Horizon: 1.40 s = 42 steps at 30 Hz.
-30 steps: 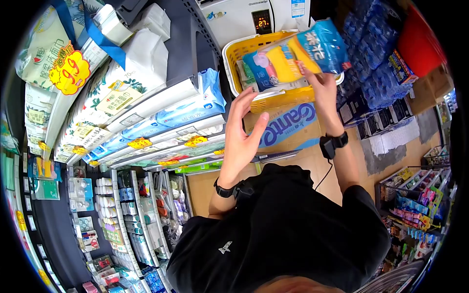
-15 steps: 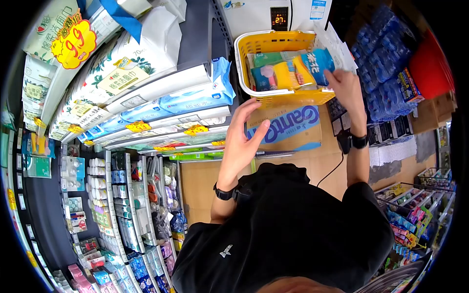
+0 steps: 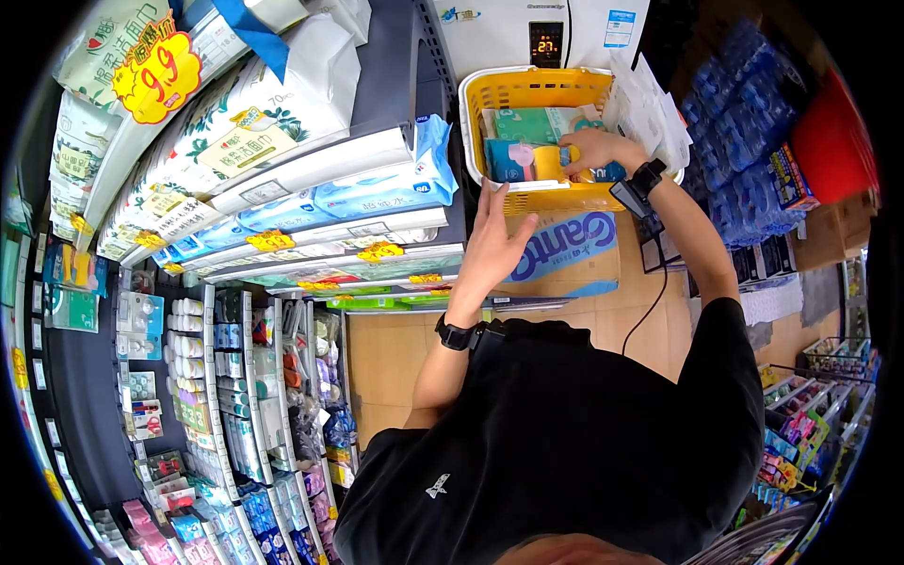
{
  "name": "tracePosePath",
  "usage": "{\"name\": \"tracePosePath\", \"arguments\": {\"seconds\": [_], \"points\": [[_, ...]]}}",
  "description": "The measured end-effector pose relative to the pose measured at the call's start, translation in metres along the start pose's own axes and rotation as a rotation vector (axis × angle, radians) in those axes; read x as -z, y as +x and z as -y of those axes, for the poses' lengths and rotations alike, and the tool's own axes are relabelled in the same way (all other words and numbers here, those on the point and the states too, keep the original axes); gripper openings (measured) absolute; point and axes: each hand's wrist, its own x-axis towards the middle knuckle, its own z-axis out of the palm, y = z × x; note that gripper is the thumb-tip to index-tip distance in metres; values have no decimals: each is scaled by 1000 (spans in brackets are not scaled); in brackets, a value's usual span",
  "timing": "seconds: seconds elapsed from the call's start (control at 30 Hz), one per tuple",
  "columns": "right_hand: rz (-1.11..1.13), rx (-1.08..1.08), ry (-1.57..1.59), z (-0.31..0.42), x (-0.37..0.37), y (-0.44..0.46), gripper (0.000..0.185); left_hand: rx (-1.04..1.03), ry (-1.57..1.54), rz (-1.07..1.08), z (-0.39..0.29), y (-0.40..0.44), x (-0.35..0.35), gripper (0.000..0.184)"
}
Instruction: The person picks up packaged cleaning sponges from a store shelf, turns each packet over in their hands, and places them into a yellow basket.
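Observation:
A yellow plastic basket with a white rim holds several soft packets. My right hand reaches over its right side, with fingers curled on a yellow-and-blue packet and covering much of it. Beside that lies a blue packet with a pink patch; a green packet is behind. My left hand is open, fingers stretched up to the basket's front rim, thumb apart. Its fingertips are at the rim; whether they press on it I cannot make out.
Left of the basket stands a shelf with tissue packs and price tags. A white appliance with a lit display is behind it. Below the basket is a printed cardboard box. Bottled water packs and a red tub stand at right.
My right hand has moved left and inward over the yellow-and-blue packet, hiding its blue end. My left hand has shifted slightly right, its fingers now at the basket's rim.

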Motion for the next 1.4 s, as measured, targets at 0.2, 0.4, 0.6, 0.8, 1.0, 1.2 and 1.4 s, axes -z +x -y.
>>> {"name": "tracePosePath", "arguments": {"seconds": [0.2,0.4,0.6,0.8,1.0,1.2,1.4], "points": [[135,70,17,6,6,18,72,8,-6,19,0,5,-4,69],[215,118,260,28,5,25,75,22,-17,28,0,7,-5,69],[255,234,92,25,-3,52,74,0,-16,15,0,8,-6,69],[46,284,11,35,3,72,65,25,-18,56,0,11,-3,70],[46,359,109,51,-6,90,57,23,-23,42,0,11,-3,69],[376,369,195,47,5,106,60,15,-31,56,1,12,-1,71],[350,233,19,52,-22,113,70,-7,-32,41,0,12,-3,69]]}}
